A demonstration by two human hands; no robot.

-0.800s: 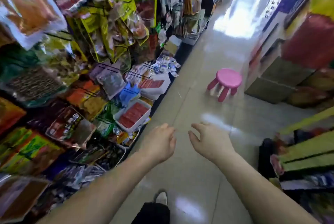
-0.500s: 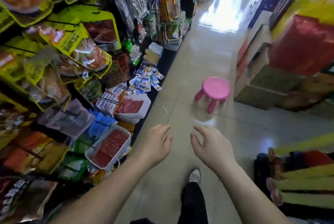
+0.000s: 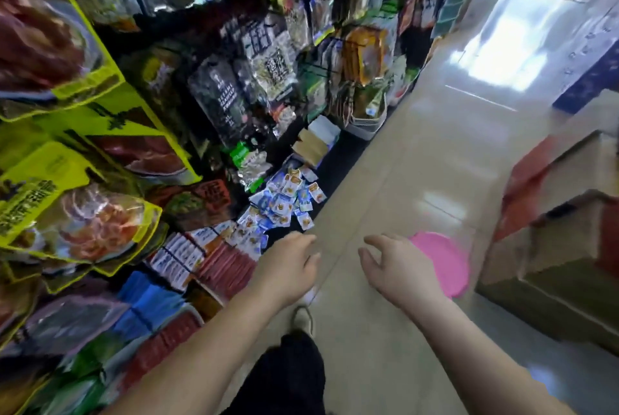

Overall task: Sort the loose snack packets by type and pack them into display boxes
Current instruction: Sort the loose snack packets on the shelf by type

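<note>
Hands out front, empty: left hand (image 3: 288,267) and right hand (image 3: 398,267) with fingers loosely curled, slightly apart. Loose snack packets (image 3: 284,200) heaped on floor ahead-left, beside display boxes (image 3: 187,255). Pink stool (image 3: 442,262) near right hand.

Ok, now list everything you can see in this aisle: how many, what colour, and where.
loose snack packets: many, blue, white and orange, heaped low at the shelf foot
red stick packs: one row, red, just nearer than the heap
hanging bags: many, yellow-green, racks at left
stool: one, pink, aisle floor, centre right
cartons: several, brown and red, stacked at right
shoe: one, pale, floor below centre
left hand: one, empty, fingers loose, held out over the aisle
right hand: one, empty, fingers loose, beside it
</note>
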